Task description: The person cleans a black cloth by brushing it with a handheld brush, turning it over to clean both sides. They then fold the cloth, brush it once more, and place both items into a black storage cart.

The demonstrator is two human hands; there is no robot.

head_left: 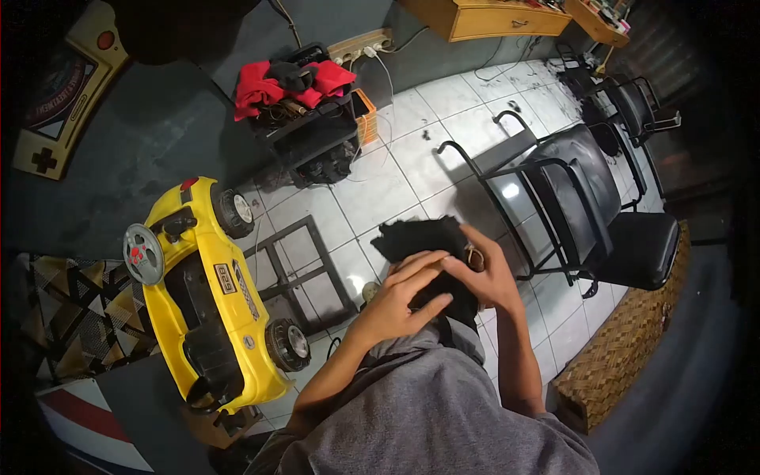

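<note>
A black, ragged-edged cloth-like item [419,237] lies across my lap, in front of my grey shirt. My left hand [400,305] rests on its near side, fingers stretched across it and thumb apart. On the other side, my right hand [489,277] has its fingers bent around the item's edge, with its thumb reaching toward my left fingertips. Beside the right fingers a small brownish loop [475,258] shows; what it belongs to is hidden.
A yellow toy car [245,344] stands at left, beside a dark metal frame [336,289]. A black rack [317,131] holds red cloth [257,87]. Black chairs [582,186] and a woven panel [625,360] are at right. A wooden drawer [507,24] is at the top.
</note>
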